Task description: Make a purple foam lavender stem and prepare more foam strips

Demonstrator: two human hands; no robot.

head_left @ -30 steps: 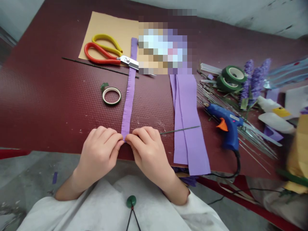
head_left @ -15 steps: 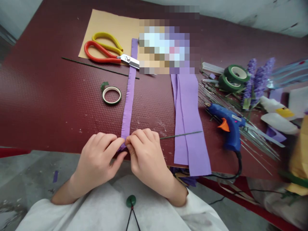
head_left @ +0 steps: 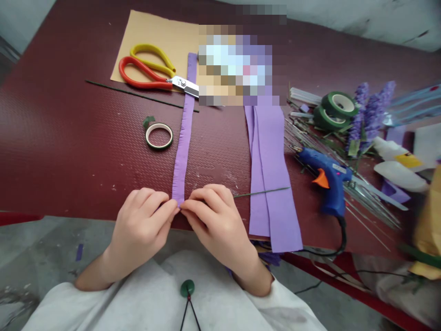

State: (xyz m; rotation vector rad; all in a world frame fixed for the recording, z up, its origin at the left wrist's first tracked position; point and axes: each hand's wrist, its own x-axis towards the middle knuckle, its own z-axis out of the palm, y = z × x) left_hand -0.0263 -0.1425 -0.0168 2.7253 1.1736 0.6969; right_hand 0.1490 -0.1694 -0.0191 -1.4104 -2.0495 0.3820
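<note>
Left hand [head_left: 146,220]: thumb, earlier apart from its fingers, now drawn in, pinching the near end of one fringed purple paper strip [head_left: 181,156], laid near to far on the maroon table [head_left: 86,151]. Right hand [head_left: 217,216]: fingertips closed beside that end, gripping one thin green stem [head_left: 262,192] (its right part over purple paper sheets [head_left: 270,151]). Red-and-yellow-handled scissors [head_left: 183,83]: across the strip's far part. Green tape roll [head_left: 159,146]: left of strip.

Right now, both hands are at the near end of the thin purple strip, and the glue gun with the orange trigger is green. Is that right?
Not quite: the glue gun is blue, not green, as the head view shows. Its trigger is orange, and the left hand and right hand are at the near end of the thin purple strip.
</note>
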